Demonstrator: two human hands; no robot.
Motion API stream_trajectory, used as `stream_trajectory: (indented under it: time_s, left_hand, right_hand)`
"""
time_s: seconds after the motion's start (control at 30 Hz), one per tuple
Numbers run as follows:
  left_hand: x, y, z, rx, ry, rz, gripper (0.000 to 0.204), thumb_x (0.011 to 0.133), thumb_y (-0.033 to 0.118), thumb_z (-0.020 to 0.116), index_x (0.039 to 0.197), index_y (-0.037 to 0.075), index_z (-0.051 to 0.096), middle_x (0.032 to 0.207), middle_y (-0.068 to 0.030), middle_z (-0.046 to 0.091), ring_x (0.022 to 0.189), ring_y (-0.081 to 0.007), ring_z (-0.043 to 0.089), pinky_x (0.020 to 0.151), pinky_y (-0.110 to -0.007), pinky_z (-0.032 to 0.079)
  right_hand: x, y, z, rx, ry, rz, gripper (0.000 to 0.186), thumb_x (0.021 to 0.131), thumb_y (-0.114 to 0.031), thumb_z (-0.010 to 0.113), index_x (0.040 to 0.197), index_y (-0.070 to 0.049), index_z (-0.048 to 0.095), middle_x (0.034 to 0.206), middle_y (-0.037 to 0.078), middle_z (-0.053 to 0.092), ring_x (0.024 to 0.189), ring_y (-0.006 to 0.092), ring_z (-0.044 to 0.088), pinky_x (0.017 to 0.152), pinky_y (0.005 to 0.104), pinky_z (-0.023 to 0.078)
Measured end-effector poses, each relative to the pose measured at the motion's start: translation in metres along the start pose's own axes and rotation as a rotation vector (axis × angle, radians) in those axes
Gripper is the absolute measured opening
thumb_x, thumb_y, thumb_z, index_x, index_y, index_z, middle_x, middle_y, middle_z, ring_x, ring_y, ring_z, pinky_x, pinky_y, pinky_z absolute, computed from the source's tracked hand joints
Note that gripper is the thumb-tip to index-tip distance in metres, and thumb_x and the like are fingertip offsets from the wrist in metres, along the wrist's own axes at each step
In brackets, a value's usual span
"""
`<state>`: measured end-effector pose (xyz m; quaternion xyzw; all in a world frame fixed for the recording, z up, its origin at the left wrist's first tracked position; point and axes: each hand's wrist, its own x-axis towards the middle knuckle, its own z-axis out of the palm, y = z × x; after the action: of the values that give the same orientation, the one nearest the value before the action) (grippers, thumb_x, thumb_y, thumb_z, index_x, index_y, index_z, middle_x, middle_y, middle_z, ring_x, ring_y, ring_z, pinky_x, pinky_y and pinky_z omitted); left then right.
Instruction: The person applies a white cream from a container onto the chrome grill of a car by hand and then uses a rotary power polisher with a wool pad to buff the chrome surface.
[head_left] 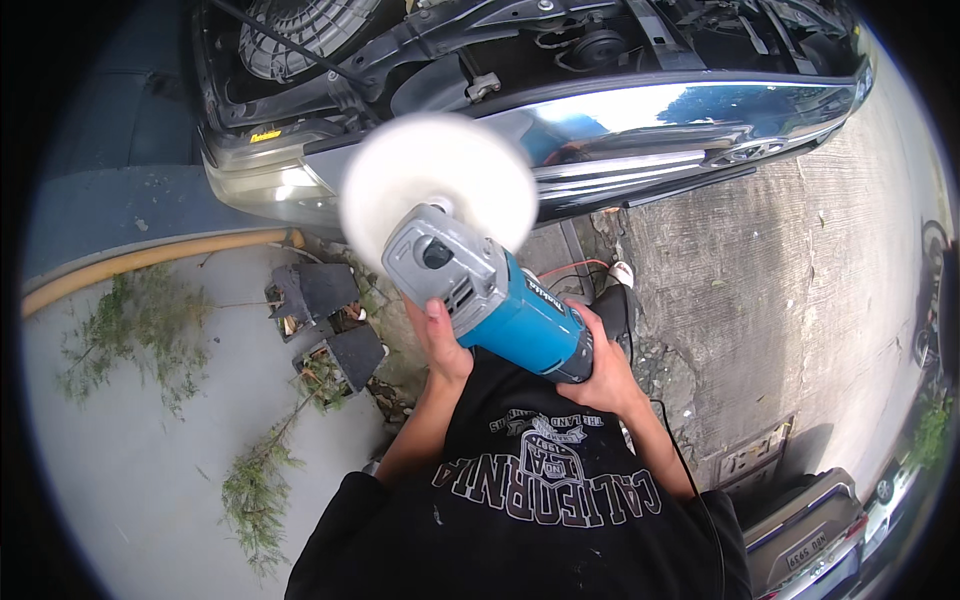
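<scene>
I hold a blue and grey electric polisher in front of my black top. My left hand is closed on its front part at the lower left of the grey head. My right hand wraps round the dark rear handle, with a black cord running down beside my right arm. The white round pad looks blurred, as if spinning, and overlaps the view of a chrome-coloured car bumper; I cannot tell whether they touch. My fingers on the left are partly hidden by the tool.
The open engine bay spans the top. Cracked concrete lies right, with a parked car at lower right. A yellow pipe edges the grey surface at left, where leafy branches and dark planters sit. My shoe shows beside cords.
</scene>
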<state>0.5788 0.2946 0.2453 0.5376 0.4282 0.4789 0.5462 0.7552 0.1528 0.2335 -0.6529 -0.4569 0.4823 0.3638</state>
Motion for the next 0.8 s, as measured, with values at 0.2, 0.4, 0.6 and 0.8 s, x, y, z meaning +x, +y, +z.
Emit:
stream_trajectory:
  time_s: [0.2, 0.4, 0.6, 0.8]
  left_hand:
    - [-0.003, 0.003, 0.015, 0.015, -0.096, 0.016, 0.067, 0.098, 0.044, 0.04, 0.138, -0.009, 0.032, 0.134, -0.0194, 0.045, 0.122, -0.0276, 0.046, 0.104, -0.039, 0.035]
    - [0.004, 0.007, -0.044, -0.084, 0.16, -0.096, 0.06, 0.102, 0.041, 0.035, 0.138, -0.006, 0.036, 0.135, -0.0178, 0.047, 0.122, -0.0258, 0.05, 0.104, -0.037, 0.038]
    - [0.027, 0.027, -0.069, -0.166, 0.362, -0.201, 0.06, 0.102, 0.046, 0.033, 0.139, -0.001, 0.04, 0.13, -0.0156, 0.055, 0.115, -0.0272, 0.058, 0.098, -0.039, 0.046]
    - [0.009, 0.046, -0.016, -0.192, 0.182, -0.348, 0.061, 0.102, 0.047, 0.035, 0.138, -0.001, 0.041, 0.127, -0.0131, 0.057, 0.113, -0.0234, 0.058, 0.098, -0.036, 0.045]
  right_hand:
    - [-0.022, 0.013, -0.013, 0.022, 0.038, 0.082, 0.102, 0.058, -0.01, 0.075, 0.147, -0.017, 0.026, 0.128, 0.021, 0.058, 0.11, 0.0445, 0.059, 0.094, 0.0452, 0.05]
    - [0.023, -0.013, 0.024, 0.053, -0.19, 0.065, 0.101, 0.06, -0.01, 0.075, 0.147, -0.017, 0.025, 0.121, 0.022, 0.061, 0.102, 0.0466, 0.061, 0.09, 0.0467, 0.051]
    - [0.039, -0.045, 0.036, 0.013, -0.279, 0.111, 0.099, 0.062, -0.012, 0.073, 0.147, -0.018, 0.024, 0.111, 0.024, 0.065, 0.093, 0.0484, 0.062, 0.085, 0.0487, 0.052]
    - [-0.005, -0.057, -0.015, -0.02, -0.142, 0.141, 0.101, 0.061, -0.012, 0.076, 0.147, -0.019, 0.024, 0.109, 0.023, 0.065, 0.092, 0.0466, 0.064, 0.086, 0.0487, 0.053]
